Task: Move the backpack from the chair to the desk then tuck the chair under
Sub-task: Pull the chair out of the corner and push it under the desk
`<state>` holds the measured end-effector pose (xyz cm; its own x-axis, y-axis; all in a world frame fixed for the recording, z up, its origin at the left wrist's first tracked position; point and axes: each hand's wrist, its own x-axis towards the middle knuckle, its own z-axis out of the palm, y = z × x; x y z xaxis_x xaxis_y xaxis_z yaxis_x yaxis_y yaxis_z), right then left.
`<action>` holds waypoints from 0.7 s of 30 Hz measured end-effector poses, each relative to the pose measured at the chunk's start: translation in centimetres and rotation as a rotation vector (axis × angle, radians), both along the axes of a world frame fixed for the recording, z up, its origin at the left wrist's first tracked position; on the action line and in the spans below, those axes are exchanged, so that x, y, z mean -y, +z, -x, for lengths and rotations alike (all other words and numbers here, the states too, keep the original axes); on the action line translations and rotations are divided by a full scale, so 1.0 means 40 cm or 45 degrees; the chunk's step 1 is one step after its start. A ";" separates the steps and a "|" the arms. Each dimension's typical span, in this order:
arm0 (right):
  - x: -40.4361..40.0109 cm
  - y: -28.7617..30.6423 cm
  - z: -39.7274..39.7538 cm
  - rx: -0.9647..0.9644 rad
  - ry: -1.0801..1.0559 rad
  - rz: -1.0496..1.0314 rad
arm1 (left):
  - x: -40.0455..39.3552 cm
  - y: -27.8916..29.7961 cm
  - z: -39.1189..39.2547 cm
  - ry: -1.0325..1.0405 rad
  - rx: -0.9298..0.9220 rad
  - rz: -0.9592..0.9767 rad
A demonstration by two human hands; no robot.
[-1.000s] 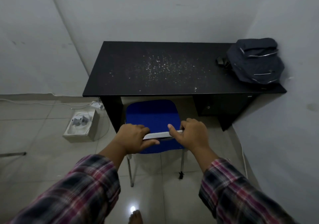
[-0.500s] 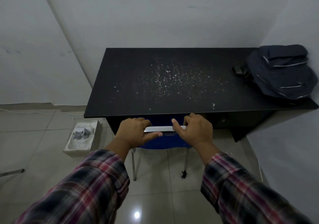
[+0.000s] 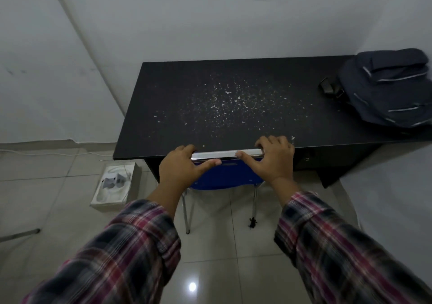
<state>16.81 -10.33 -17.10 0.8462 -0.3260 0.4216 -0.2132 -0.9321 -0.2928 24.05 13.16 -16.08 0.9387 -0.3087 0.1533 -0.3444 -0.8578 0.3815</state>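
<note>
Fingers of the left hand [image 3: 184,168] and right hand [image 3: 272,161] curl around the chair [image 3: 224,175] top rail at frame centre, backpack [image 3: 388,88] resting upper right on the desk [image 3: 187,107], so knuckles risk pinching against its edge.

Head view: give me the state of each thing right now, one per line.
Backpack: lying on the desk's right end.
Desk: top dusted with pale flecks.
Chair: seat under the desk, backrest at its edge.
Left hand: gripping the chair's top rail.
Right hand: gripping the rail.
Box: open, on the floor.
</note>
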 end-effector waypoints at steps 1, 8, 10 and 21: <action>0.010 -0.007 0.018 -0.016 0.028 0.003 | 0.002 -0.003 0.016 0.071 -0.022 0.078; 0.040 0.010 0.084 -0.228 0.205 0.018 | 0.007 0.001 0.113 0.216 -0.126 0.179; 0.053 0.012 0.112 -0.248 0.234 0.045 | 0.012 0.004 0.153 0.226 -0.135 0.174; 0.178 0.045 0.324 -0.358 0.246 0.079 | 0.143 0.032 0.336 0.138 -0.199 0.060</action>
<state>3.83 -17.45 -15.28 0.9757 -0.1292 0.1772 -0.0950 -0.9773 -0.1893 10.61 7.45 -14.79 0.9795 -0.2007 0.0153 -0.1848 -0.8665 0.4638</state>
